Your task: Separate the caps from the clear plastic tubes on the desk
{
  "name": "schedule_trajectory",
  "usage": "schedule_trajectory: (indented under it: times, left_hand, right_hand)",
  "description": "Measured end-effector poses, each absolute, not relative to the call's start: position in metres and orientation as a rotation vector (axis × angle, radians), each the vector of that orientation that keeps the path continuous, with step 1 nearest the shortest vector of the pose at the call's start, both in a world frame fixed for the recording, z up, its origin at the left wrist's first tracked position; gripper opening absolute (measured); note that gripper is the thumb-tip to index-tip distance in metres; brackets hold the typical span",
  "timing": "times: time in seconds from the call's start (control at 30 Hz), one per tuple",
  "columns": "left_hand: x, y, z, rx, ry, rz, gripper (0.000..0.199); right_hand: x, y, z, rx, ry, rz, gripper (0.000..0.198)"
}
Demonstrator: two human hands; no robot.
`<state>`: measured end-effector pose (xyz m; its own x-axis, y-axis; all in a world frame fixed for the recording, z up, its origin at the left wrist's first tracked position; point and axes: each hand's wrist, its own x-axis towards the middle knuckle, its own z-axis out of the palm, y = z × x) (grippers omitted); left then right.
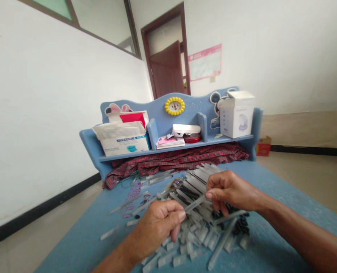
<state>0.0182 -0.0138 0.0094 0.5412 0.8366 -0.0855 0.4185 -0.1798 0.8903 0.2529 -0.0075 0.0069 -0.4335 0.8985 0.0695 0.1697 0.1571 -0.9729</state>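
Observation:
Between my two hands a translucent pen barrel (pixel 195 204) is stretched, tilted up to the right. My left hand (pixel 164 220) pinches its near end between thumb and forefinger. At the far end my right hand (pixel 228 189) closes its thumb and fingertips on the barrel. Beneath them spreads a heap of short clear pen caps (pixel 182 259). Small black plugs (pixel 241 225) lie below my right hand. Behind is a stack of more barrels (pixel 188 182), some with dark insides. One loose tube (pixel 222 244) lies slantwise in front of the caps.
The blue table (pixel 86 231) carries a raised shelf (pixel 157 151) at its back. On the shelf stand a mask box (pixel 125 146), a white box (pixel 236 117) and a red round tin (pixel 192 138). Checked cloth (pixel 168 161) lies bunched under it. Several loose barrels lie at the left.

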Motion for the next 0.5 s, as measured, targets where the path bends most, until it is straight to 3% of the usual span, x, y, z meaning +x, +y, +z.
schedule_trajectory:
  times: [0.17,0.37,0.5]
  left_hand:
    - [0.0151,-0.0117,0.0098,1.533,0.959,0.422,0.035]
    - [0.0160,-0.0132,0.0109,1.567,0.979,0.461,0.042]
    - [0.0156,-0.0136,0.0115,1.565,0.989,0.455,0.042]
  right_hand:
    - [0.2524,-0.0088,0.0087,-0.949,-1.733,1.378,0.032]
    - [0.2538,-0.0060,0.0064,-1.035,-1.867,1.242,0.034]
    - [0.2544,-0.0072,0.0053,-0.982,-1.851,1.319,0.035]
